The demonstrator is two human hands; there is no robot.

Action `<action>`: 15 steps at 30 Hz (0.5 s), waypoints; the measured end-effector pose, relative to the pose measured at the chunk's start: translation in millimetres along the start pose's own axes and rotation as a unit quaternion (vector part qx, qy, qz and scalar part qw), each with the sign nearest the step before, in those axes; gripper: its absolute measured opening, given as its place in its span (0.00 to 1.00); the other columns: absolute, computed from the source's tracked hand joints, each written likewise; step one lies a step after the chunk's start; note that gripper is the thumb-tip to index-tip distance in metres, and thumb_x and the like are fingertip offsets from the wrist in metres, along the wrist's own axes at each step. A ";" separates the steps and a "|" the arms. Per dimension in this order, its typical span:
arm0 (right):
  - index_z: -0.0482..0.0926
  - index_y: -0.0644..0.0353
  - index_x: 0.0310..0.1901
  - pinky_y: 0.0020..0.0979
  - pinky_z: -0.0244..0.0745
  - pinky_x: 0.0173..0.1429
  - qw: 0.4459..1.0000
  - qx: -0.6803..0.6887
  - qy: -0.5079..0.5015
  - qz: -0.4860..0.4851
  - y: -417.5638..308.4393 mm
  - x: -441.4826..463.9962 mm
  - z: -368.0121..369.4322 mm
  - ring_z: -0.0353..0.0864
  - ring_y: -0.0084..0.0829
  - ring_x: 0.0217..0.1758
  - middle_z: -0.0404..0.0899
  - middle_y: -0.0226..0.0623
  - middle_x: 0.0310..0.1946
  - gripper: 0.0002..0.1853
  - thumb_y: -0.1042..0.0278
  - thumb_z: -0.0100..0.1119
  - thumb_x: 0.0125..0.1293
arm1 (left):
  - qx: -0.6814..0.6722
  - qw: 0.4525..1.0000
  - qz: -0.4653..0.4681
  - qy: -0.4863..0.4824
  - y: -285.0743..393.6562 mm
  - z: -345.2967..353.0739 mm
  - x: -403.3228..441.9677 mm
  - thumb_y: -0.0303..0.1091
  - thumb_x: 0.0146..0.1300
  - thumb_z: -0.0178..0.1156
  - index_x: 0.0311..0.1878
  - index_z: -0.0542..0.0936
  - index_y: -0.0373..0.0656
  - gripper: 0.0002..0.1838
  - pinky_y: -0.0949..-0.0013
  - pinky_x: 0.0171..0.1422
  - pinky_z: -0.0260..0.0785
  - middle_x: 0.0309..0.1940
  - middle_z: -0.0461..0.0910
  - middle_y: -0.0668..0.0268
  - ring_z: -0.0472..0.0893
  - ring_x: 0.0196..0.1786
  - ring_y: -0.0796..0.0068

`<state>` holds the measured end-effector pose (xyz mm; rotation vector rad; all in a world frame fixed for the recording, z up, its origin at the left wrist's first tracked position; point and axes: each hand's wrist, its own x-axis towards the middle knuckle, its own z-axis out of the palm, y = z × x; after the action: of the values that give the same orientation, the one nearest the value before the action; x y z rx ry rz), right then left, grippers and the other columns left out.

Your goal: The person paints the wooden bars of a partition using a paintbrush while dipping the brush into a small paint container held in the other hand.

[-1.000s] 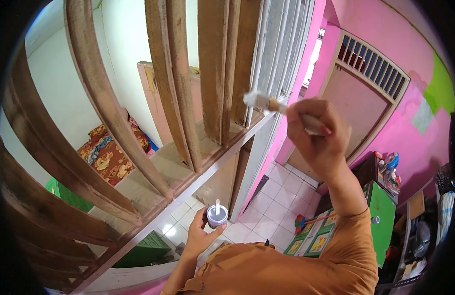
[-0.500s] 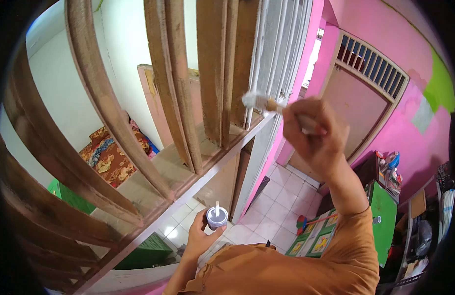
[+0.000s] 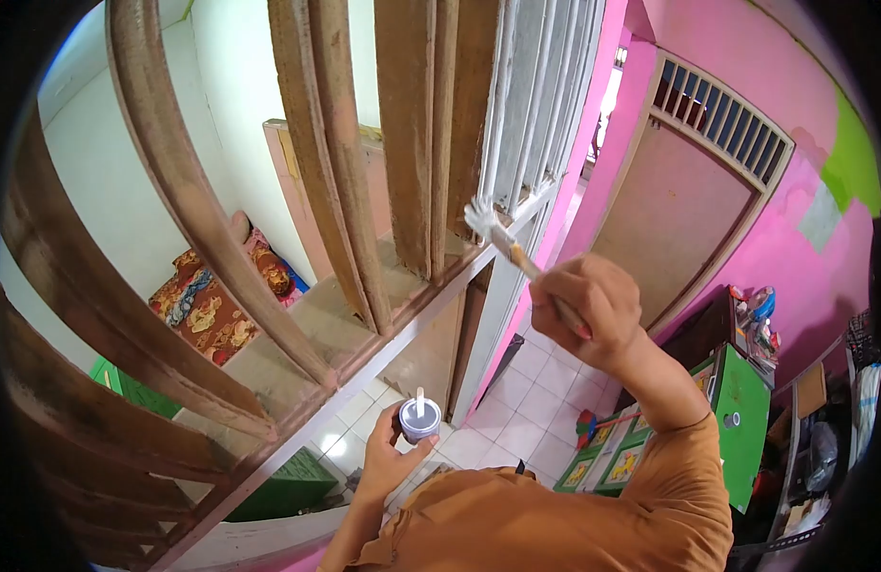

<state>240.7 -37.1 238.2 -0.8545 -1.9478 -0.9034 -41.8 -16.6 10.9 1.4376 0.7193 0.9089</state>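
At rail's [image 3: 412,316] upper edge, beside pale bars [image 3: 533,105], gripping paintbrush [image 3: 516,255] in closed right hand [image 3: 590,303]; below, cupping paint pot [image 3: 420,419] in curled left hand [image 3: 393,459]. Probably painting bars; next, needing light, steady strokes.

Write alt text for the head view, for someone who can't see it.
A person's right hand holds a white-tipped brush near brown wooden slats, while the left hand holds a small open cup with a stick in it. Beyond is a pink wall.

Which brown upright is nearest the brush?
The rightmost brown upright, beside the pale barred section; its lower end is closest to the brush, while the others stand farther left.
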 end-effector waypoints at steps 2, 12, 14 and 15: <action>0.78 0.60 0.42 0.31 0.69 0.25 1.000 0.020 -0.011 0.016 -0.9 -3.7 -1.4 0.77 0.33 0.24 0.75 0.33 0.25 0.22 0.85 0.73 0.44 | -0.004 1.000 0.003 0.001 -2.2 1.1 0.4 0.27 0.59 0.75 0.66 0.69 0.32 0.35 0.69 0.60 0.74 0.55 0.79 0.60 0.80 0.57 0.72; 0.76 0.60 0.40 0.32 0.69 0.24 0.998 0.040 0.023 0.048 -2.9 -20.9 6.3 0.76 0.34 0.22 0.75 0.32 0.24 0.20 0.86 0.71 0.45 | -0.007 1.000 0.001 -0.010 -5.8 4.4 0.4 0.25 0.59 0.74 0.66 0.70 0.33 0.33 0.71 0.56 0.73 0.53 0.80 0.62 0.80 0.54 0.75; 0.76 0.60 0.40 0.32 0.68 0.24 0.997 0.046 0.014 0.064 -1.1 -23.1 4.2 0.76 0.34 0.22 0.75 0.32 0.24 0.20 0.86 0.72 0.45 | 0.000 1.000 -0.002 -0.006 -0.6 6.1 0.8 0.25 0.59 0.74 0.66 0.70 0.33 0.33 0.71 0.56 0.73 0.53 0.80 0.62 0.80 0.54 0.75; 0.76 0.60 0.40 0.32 0.69 0.25 0.996 0.046 0.036 0.069 -0.7 -22.2 2.3 0.76 0.34 0.22 0.75 0.32 0.25 0.20 0.85 0.72 0.45 | 0.006 1.000 -0.006 -0.005 0.9 5.8 0.1 0.25 0.59 0.74 0.66 0.70 0.33 0.33 0.71 0.57 0.73 0.53 0.80 0.62 0.80 0.54 0.75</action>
<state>249.1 -40.7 217.8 -0.8787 -1.8300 -0.7481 -36.8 -19.5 12.0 1.4459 0.7265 0.8889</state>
